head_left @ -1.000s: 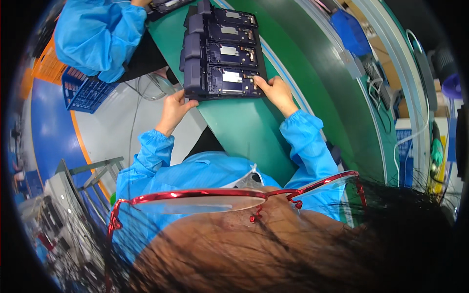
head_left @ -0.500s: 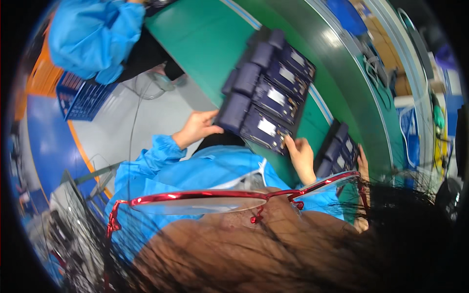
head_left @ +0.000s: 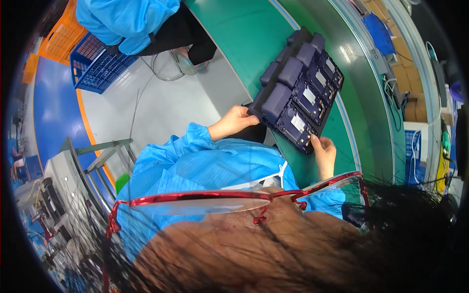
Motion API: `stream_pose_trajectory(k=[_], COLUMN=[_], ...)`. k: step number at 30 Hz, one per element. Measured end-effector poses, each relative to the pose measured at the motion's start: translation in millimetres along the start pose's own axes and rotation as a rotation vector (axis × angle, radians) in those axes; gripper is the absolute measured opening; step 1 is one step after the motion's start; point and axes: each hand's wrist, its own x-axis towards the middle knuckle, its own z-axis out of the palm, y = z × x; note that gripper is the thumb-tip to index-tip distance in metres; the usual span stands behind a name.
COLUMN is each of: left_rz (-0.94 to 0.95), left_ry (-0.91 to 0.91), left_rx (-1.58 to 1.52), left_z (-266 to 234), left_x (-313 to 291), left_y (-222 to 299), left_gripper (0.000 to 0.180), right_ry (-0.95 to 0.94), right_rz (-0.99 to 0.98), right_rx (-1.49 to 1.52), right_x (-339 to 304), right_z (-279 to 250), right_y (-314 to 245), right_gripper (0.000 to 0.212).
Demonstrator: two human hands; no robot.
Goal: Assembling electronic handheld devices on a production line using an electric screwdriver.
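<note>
Lying slantwise over a green table (head_left: 229, 29): one dark tray (head_left: 268, 90), near end toward the wearer, far end angled off to the right; whether its underside touches the table cannot be told. Near left corner: at the table's left edge, beside grey floor (head_left: 176, 107). Far right corner: at the white-and-blue strip (head_left: 348, 120) along the table's right side. Green surface shows left of the tray's far end and right of its near end. Load: four dark units (head_left: 283, 101) in a row, each a rounded block beside an exposed board.

Left hand (head_left: 232, 121): thumb above the near left corner, fingers partly hidden; grip closed on the tray. Right hand (head_left: 325, 152): upright from below, thumb and bent fingers at the near right corner; grip pinched on the tray's edge. Left forearm: blue sleeve (head_left: 179, 146), entering from lower left. Right forearm: mostly behind red-framed glasses (head_left: 195, 197).

Markings: one pale rectangular patch (head_left: 298, 123) per board; any print too small to read.

Surroundings, upper left: co-worker's blue garment (head_left: 129, 22), blue basket (head_left: 102, 68), orange crate (head_left: 59, 38).
</note>
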Motion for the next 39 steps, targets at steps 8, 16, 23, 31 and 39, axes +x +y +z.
stream_pose_trajectory(k=[8,16,23,31,39], left_rz=[-0.042,0.060,0.085,0.031,-0.008], left_ry=[0.054,0.097,0.053,-0.116,-0.189], left_rx=[0.142,-0.035,-0.098,-0.125,-0.097], left_z=[8,7,-5,14,22], left_x=[-2,-3,-5,-1,4], left_y=[3,-19,-24,-29,-31], left_gripper=[0.027,0.035,0.037,0.042,0.037], right_ry=[-0.220,-0.131,0.089,0.185,0.101], right_rz=[0.270,0.217,0.103,0.157,0.178], right_rx=[0.295,0.775,0.807,0.630,0.192], right_x=[-7,-14,-29,-34,-20], right_z=[-15,5,-7,-3,-34], right_y=[-36,-13,35,33,42], right_gripper=[0.051,0.039,0.028,0.029,0.037])
